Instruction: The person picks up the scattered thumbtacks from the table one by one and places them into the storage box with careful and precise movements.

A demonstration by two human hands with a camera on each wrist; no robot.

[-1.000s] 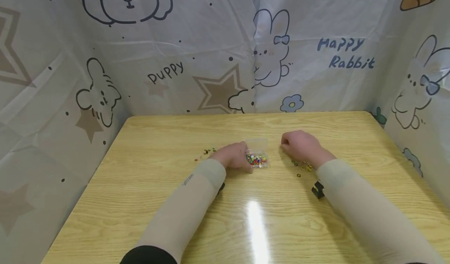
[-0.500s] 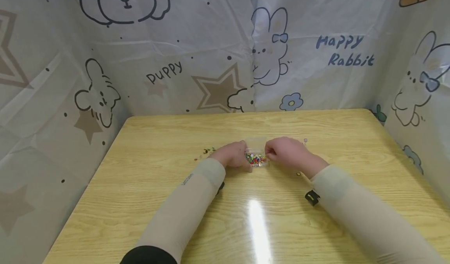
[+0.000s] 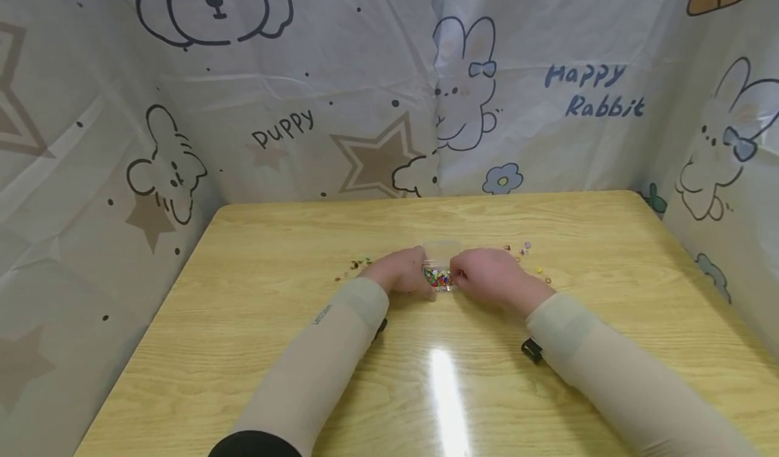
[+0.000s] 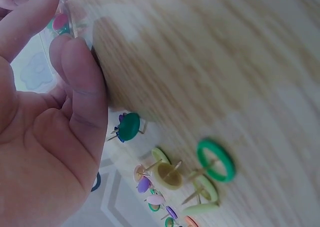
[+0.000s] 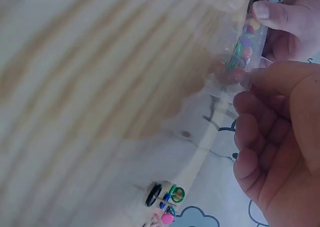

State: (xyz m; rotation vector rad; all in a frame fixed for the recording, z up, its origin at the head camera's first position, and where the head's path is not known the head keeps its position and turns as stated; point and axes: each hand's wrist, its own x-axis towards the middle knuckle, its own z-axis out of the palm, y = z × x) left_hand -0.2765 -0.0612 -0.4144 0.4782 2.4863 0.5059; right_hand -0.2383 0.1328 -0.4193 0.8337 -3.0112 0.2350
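A small clear plastic box [image 3: 435, 288] full of colourful thumbtacks [image 3: 439, 279] sits mid-table in the head view, its clear lid [image 3: 442, 247] swung open at the back. My left hand [image 3: 398, 269] grips the box's left end; in the left wrist view its fingers curl against the clear wall. At the right end my right hand [image 3: 489, 274] holds the box with curled fingers, covering that corner. The right wrist view shows this hand [image 5: 280, 132] at the box end, with the left thumb [image 5: 270, 13] on the far side.
Loose thumbtacks [image 3: 356, 264] lie left of the left hand, several with points up in the left wrist view, including a green one [image 4: 216, 160]. More thumbtacks [image 3: 526, 246] are scattered beyond the right hand. A patterned cloth [image 3: 292, 92] rises behind the wooden table [image 3: 274, 241].
My right hand has come left from over the scattered thumbtacks to the box's right end and dropped slightly, uncovering the tacks on that side. My left hand stays at the box.
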